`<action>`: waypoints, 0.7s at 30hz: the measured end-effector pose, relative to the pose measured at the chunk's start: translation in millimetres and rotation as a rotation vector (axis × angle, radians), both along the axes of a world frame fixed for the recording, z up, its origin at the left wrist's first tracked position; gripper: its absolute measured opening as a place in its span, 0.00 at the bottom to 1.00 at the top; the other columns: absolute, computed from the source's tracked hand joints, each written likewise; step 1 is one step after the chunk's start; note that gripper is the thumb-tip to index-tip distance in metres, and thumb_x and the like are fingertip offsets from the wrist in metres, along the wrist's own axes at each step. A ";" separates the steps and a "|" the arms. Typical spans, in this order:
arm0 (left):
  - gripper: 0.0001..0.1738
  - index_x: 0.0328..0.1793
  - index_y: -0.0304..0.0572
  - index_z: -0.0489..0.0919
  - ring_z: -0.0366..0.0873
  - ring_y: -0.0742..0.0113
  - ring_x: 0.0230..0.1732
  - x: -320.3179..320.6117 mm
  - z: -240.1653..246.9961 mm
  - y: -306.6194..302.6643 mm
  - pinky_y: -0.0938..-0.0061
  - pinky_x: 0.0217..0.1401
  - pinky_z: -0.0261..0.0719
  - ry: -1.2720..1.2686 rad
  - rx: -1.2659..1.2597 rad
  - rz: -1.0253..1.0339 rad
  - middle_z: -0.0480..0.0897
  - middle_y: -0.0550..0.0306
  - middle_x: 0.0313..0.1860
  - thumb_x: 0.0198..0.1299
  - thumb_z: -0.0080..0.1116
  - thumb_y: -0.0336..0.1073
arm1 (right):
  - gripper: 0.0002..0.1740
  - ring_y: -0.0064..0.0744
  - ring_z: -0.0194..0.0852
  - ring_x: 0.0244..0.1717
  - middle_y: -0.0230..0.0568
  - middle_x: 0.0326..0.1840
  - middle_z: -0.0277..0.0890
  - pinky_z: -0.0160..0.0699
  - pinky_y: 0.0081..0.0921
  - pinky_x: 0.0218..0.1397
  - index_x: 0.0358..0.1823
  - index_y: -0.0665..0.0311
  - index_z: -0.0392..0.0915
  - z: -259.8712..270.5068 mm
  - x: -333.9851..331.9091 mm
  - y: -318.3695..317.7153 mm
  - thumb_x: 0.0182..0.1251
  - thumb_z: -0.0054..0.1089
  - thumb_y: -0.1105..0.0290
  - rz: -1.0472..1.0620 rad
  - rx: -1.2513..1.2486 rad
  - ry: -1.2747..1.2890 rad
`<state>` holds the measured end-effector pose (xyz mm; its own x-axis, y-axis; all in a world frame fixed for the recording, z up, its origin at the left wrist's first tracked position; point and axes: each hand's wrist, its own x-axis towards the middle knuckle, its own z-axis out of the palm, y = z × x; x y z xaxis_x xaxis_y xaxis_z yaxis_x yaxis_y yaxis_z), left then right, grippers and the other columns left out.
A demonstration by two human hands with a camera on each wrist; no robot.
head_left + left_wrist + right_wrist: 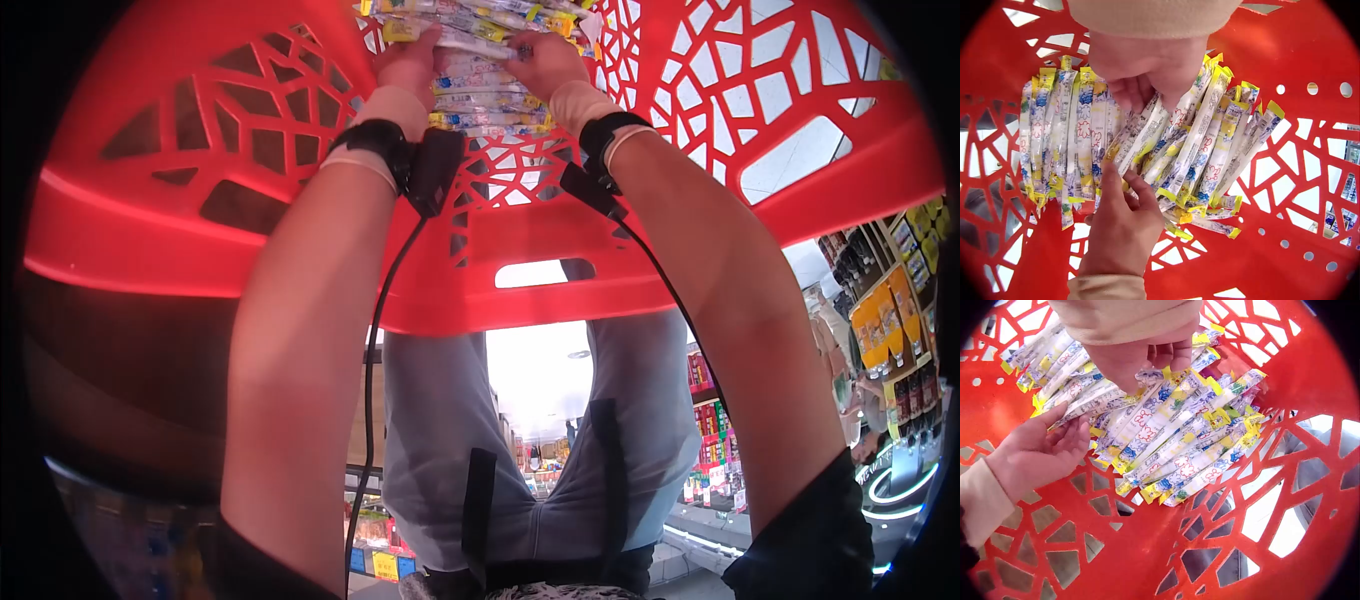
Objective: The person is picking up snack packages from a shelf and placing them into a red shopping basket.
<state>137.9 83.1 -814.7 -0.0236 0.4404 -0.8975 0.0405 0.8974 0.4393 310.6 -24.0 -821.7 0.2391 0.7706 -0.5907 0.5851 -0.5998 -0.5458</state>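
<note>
Left hand point(1147, 65): fingers curled down into the stick packets point(1172, 437), pinching several near their yellow ends. Right hand point(1141, 353): fingertips bent onto the same pile from the opposite side, gripping packet ends. The hands are near each other, with packets between them. The packets lie fanned in a loose heap on the floor of the red basket point(200, 230), at its far end. Store shelves point(890, 320) stand to the right.
</note>
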 end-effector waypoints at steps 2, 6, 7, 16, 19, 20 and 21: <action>0.15 0.53 0.36 0.79 0.82 0.69 0.38 -0.9 25.4 -9.3 0.76 0.37 0.80 -0.015 0.006 0.000 0.85 0.56 0.44 0.64 0.66 0.34 | 0.23 0.46 0.82 0.48 0.44 0.44 0.84 0.79 0.38 0.57 0.51 0.50 0.85 17.2 0.2 -4.3 0.54 0.72 0.54 0.070 0.013 -0.098; 0.18 0.51 0.32 0.78 0.84 0.65 0.40 -10.0 59.5 -23.4 0.76 0.37 0.80 -0.018 -0.015 0.021 0.84 0.53 0.44 0.60 0.71 0.34 | 0.20 0.45 0.81 0.43 0.45 0.40 0.81 0.79 0.35 0.53 0.42 0.56 0.81 34.3 -2.3 -23.3 0.52 0.75 0.54 0.042 0.021 0.071; 0.16 0.49 0.33 0.79 0.84 0.65 0.39 -11.4 64.1 -26.2 0.75 0.37 0.80 -0.018 -0.029 0.036 0.84 0.54 0.43 0.60 0.71 0.34 | 0.20 0.44 0.81 0.41 0.45 0.38 0.81 0.79 0.34 0.50 0.39 0.58 0.80 47.5 -0.8 -22.7 0.52 0.75 0.55 0.000 -0.041 0.202; 0.13 0.49 0.43 0.80 0.79 0.71 0.43 -9.0 130.2 -49.9 0.74 0.43 0.75 -0.095 -0.121 0.061 0.83 0.62 0.44 0.65 0.68 0.40 | 0.21 0.39 0.81 0.34 0.42 0.32 0.80 0.78 0.34 0.41 0.33 0.60 0.73 151.4 -8.7 -44.5 0.47 0.74 0.57 -0.051 -0.230 0.427; 0.14 0.50 0.42 0.80 0.80 0.71 0.45 -3.4 152.6 -54.7 0.73 0.45 0.77 -0.151 -0.137 0.069 0.83 0.62 0.45 0.65 0.67 0.40 | 0.20 0.37 0.76 0.31 0.40 0.27 0.76 0.75 0.33 0.37 0.32 0.60 0.71 175.4 -13.9 -51.3 0.48 0.74 0.60 -0.113 -0.172 0.490; 0.14 0.51 0.42 0.80 0.80 0.71 0.44 0.1 160.9 -55.8 0.73 0.45 0.77 -0.164 -0.120 0.069 0.83 0.62 0.45 0.65 0.67 0.40 | 0.19 0.36 0.74 0.30 0.39 0.26 0.74 0.73 0.34 0.36 0.31 0.60 0.69 183.2 -15.2 -54.1 0.48 0.73 0.61 -0.118 -0.173 0.476; 0.14 0.51 0.42 0.80 0.80 0.71 0.44 3.1 168.7 -57.9 0.73 0.45 0.78 -0.177 -0.104 0.068 0.84 0.62 0.45 0.65 0.67 0.41 | 0.19 0.36 0.73 0.29 0.39 0.25 0.72 0.72 0.34 0.35 0.30 0.60 0.68 195.1 -17.2 -55.6 0.48 0.73 0.62 -0.123 -0.176 0.462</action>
<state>141.0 25.3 -646.0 0.1116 0.3481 -0.9308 -0.0911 0.9363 0.3392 293.4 -79.5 -626.6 0.0052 0.6324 -0.7746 0.2256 -0.7554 -0.6152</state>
